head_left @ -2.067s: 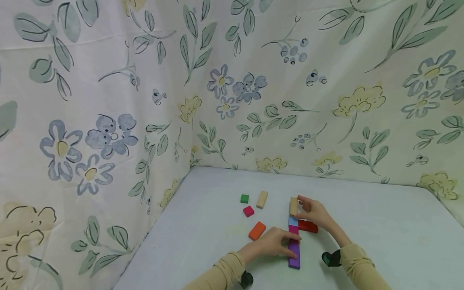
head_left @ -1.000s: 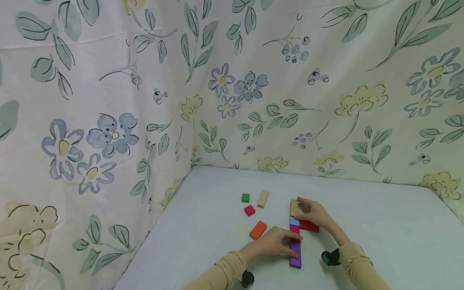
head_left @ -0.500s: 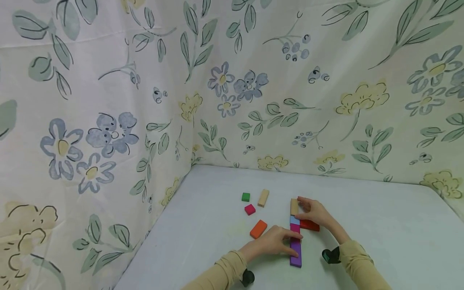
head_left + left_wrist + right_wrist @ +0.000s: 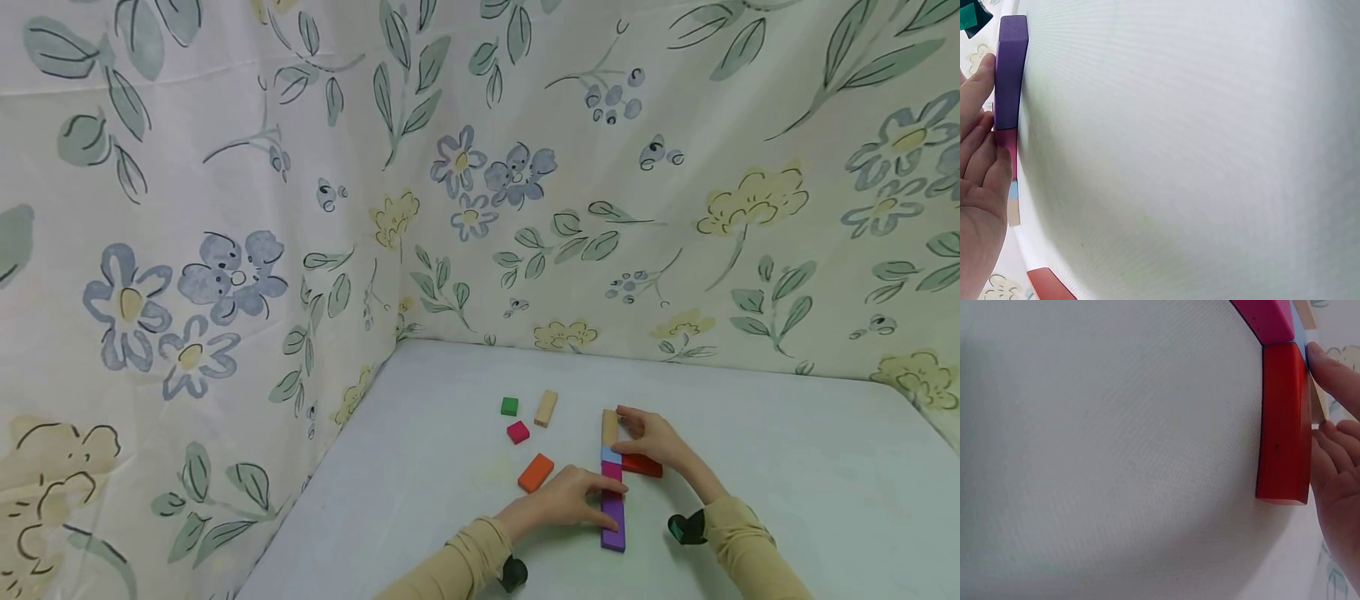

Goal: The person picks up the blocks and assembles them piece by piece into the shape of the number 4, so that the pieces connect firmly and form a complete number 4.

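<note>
A straight row of blocks runs away from me: purple [image 4: 612, 537], magenta [image 4: 611, 472], light blue [image 4: 607, 455] and a tan wooden block [image 4: 610, 425] at the far end. A red block [image 4: 645, 466] lies crosswise on the row's right side. My left hand [image 4: 566, 497] rests over the near part, thumb on the purple block and straight index finger across the row by the magenta one. From the right, my right hand [image 4: 654, 439] spans the tan block, its fingers at the far end and its thumb [image 4: 1315, 351] down by the light blue block.
Left of the row lie an orange block [image 4: 536, 473], a small crimson block [image 4: 517, 432], a small green block [image 4: 510, 407] and another tan block [image 4: 546, 409]. The white table [image 4: 787, 467] ends at a flowered curtain [image 4: 480, 275] at the back and left.
Since the oldest frame the tan block in the row has settled slightly lower, towards the light blue block. Both hands stay nearly still; the head view shifts slightly.
</note>
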The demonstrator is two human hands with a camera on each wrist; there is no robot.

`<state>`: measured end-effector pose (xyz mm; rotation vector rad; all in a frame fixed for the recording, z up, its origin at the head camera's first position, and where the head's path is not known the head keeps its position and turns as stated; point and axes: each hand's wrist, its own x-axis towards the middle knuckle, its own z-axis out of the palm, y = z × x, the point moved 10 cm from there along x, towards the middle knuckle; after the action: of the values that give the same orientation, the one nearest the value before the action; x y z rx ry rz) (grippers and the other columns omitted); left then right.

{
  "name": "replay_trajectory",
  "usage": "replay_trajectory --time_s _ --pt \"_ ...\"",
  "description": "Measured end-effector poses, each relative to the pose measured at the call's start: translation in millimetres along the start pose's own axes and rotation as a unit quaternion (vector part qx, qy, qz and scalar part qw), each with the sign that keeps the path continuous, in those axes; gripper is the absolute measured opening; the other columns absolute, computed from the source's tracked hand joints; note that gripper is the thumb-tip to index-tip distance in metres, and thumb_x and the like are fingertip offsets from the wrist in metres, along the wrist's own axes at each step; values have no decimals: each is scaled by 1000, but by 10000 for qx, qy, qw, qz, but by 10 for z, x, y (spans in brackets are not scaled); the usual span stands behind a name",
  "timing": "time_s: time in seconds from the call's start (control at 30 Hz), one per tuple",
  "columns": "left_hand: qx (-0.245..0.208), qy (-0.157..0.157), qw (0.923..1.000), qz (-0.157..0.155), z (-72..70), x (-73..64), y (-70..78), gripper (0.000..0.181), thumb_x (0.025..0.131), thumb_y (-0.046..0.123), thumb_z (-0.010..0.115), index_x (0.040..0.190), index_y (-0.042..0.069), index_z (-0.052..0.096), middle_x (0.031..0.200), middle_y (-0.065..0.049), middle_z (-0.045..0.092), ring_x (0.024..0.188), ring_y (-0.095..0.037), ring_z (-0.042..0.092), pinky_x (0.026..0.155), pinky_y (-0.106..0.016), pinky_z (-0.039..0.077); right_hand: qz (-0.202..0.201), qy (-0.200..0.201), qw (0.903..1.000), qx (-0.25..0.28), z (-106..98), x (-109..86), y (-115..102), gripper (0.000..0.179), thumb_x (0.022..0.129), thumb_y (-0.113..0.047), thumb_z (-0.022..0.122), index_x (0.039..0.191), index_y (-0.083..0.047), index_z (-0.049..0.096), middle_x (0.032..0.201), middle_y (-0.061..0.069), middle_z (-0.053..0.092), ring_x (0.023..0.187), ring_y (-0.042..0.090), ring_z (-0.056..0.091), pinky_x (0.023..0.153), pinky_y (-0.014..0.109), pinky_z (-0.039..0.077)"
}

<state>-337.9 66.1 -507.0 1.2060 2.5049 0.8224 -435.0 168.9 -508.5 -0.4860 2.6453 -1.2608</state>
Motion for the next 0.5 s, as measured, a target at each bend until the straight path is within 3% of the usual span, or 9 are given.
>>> replay_trajectory --time_s 0.5 --pt "25 3 10000 -28 13 4 -16 48 82 31 73 127 22 61 124 11 64 111 4 56 91 -11 45 -77 -3 9999 149 3 12 34 80 81 -24 75 140 11 34 142 33 38 128 47 43 100 47 43"
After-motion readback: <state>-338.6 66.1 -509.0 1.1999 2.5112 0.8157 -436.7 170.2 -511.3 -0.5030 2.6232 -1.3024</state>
